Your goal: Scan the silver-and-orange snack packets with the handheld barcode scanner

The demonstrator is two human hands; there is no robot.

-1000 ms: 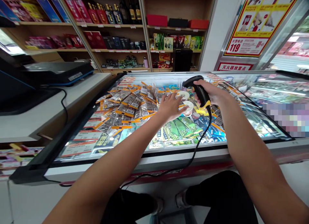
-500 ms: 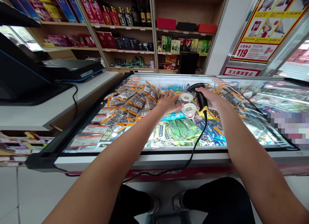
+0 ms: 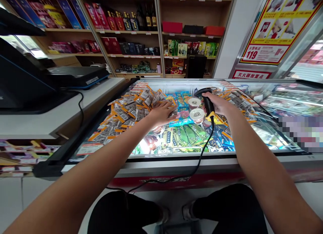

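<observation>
Hands stretch forward, left hand (image 3: 162, 113) spread over packets (image 3: 129, 108), right hand (image 3: 220, 104) curled around a scanner (image 3: 209, 107).

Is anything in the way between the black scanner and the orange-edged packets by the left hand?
Yes, partly: the left hand itself covers part of those orange-edged packets. Two white-lidded tubs also appear between that hand and the scanner, but I can't tell whether they sit inside the display case or on top.

Wooden shelves (image 3: 196, 12) stand beside a white pillar (image 3: 243, 24); the floor (image 3: 11, 200) is pale.
</observation>
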